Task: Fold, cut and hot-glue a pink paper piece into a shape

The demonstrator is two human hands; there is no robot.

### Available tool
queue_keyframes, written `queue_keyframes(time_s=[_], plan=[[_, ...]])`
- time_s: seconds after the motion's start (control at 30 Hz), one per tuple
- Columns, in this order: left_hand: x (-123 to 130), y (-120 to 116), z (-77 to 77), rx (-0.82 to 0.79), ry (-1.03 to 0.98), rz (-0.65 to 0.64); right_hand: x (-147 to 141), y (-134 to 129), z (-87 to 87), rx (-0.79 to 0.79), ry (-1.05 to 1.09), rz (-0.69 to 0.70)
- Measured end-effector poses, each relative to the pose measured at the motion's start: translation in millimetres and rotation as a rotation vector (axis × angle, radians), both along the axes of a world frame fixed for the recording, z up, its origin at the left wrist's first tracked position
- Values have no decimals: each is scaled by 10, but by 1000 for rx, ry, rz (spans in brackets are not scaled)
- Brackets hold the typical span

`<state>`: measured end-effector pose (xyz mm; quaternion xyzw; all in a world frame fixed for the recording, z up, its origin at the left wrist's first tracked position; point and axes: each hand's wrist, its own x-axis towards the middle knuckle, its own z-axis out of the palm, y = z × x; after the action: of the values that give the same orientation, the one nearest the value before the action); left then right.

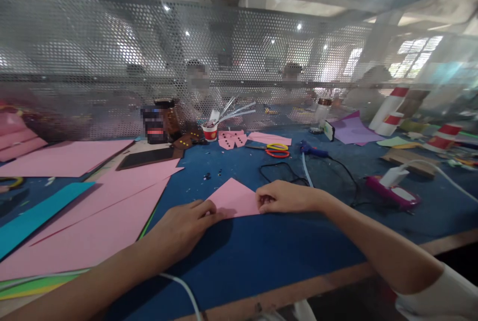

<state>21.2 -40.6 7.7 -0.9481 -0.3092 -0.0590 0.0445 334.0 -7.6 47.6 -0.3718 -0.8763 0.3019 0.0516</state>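
A pink paper point(235, 199) folded into a triangle lies on the blue tabletop, its peak pointing away from me. At its left corner, my left hand point(194, 224) is closed with thumb and fingertips on the paper. The right corner is pinched by my right hand point(274, 196), whose fingers curl inward over it. Just beyond the paper lie small black bits point(207, 176). Farther back are scissors point(277, 150) with yellow and red handles, and a pink cut-out with black dots point(232, 139).
Large pink sheets point(112, 211) and a teal strip point(45, 214) cover the left side. A blue glue gun point(313, 150) with a cord lies behind my right hand. A magenta power strip point(392, 192) sits at right. A paper cup point(209, 132) and perforated screen point(239, 62) stand behind.
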Motion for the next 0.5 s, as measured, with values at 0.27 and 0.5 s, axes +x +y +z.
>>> queue_keyframes(time_s=[0.27, 0.5], plan=[[28, -30, 48, 4, -1, -7, 20, 3, 0, -22, 13, 1], [39, -20, 41, 30, 16, -28, 61, 4, 1, -55, 20, 3]])
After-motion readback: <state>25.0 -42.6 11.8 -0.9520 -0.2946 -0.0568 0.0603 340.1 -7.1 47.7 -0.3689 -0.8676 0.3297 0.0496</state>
